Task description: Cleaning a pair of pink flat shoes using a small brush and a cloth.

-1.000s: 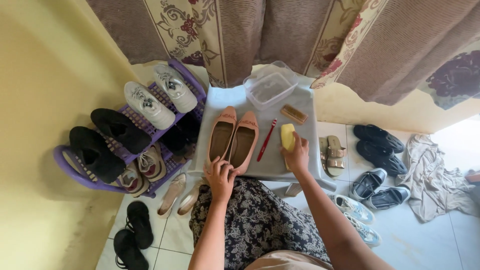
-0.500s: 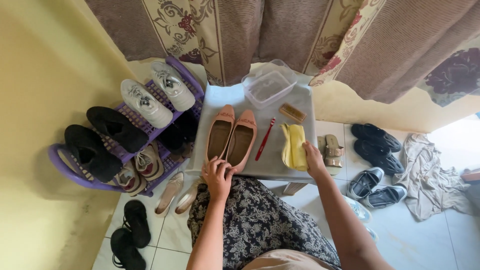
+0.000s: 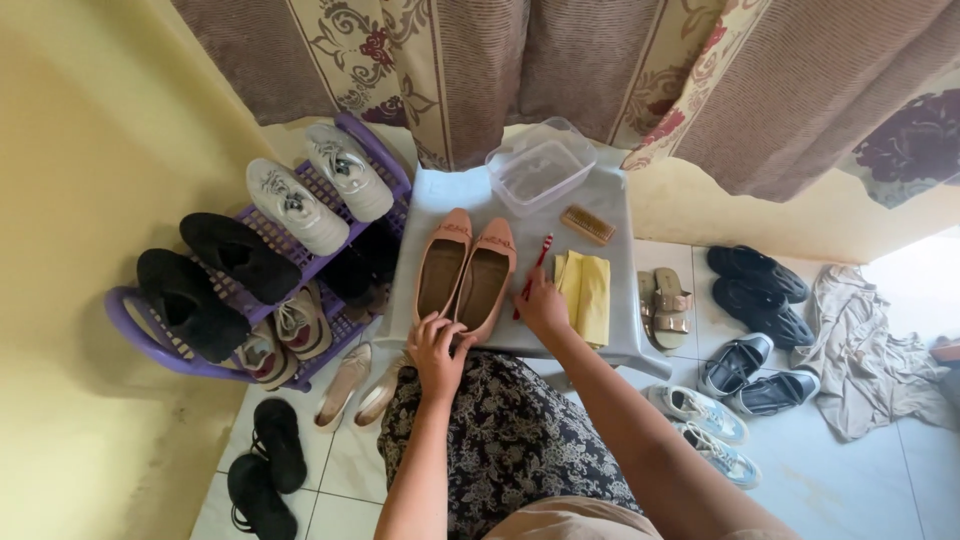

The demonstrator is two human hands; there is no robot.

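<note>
A pair of pink flat shoes (image 3: 465, 275) lies side by side on a small pale plastic table (image 3: 615, 195) in front of me. My left hand (image 3: 437, 350) curls its fingers over their heels at the table's near edge. My right hand (image 3: 543, 305) rests on the lower end of a red toothbrush (image 3: 534, 265) just right of the shoes, fingers closing on its handle. A folded yellow cloth (image 3: 587, 285) lies loose on the table beside that hand. Farther back are a small wooden brush (image 3: 586, 224) and a clear plastic container (image 3: 538, 165).
A purple shoe rack (image 3: 140, 335) with white sneakers (image 3: 320, 190) and black slippers (image 3: 210, 275) stands left against a yellow wall. Sandals (image 3: 665, 305), dark shoes (image 3: 755, 280) and a crumpled cloth (image 3: 865, 345) lie on the tiled floor at right. Curtains (image 3: 560, 60) hang behind.
My right hand laid the yellow cloth flat on the table, let it go and moved left onto the red toothbrush. My left hand stayed at the shoes' heels.
</note>
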